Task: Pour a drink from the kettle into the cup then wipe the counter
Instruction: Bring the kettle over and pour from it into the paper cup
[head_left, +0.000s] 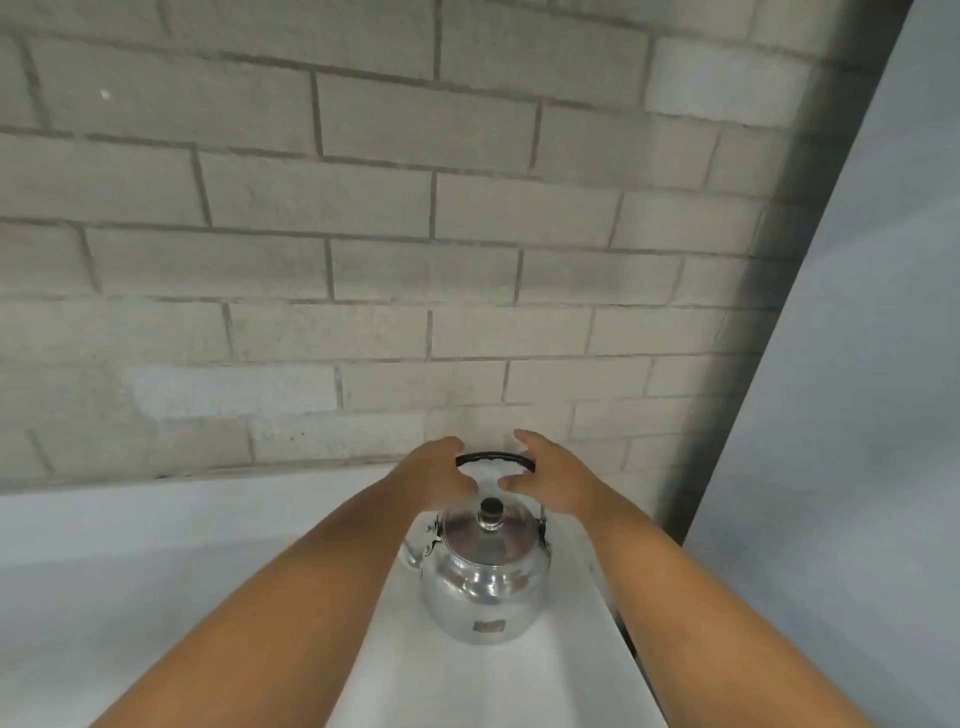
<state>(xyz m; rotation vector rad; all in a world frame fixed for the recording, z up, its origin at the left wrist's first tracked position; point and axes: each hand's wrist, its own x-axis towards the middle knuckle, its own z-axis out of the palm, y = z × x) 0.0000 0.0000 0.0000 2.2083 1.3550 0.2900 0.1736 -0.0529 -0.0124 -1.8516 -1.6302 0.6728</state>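
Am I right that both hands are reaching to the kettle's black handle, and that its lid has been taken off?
Not quite. The head view shows the lid on the kettle. The left hand and right hand do flank the black handle.

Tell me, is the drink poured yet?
Not yet. Nothing looks done so far: the shiny kettle stands upright on the white counter with its lid on. Right now the left hand and right hand are open at either end of the black handle, with no grip closed on it. Pouring and wiping are both left, and no cup or cloth is in view.
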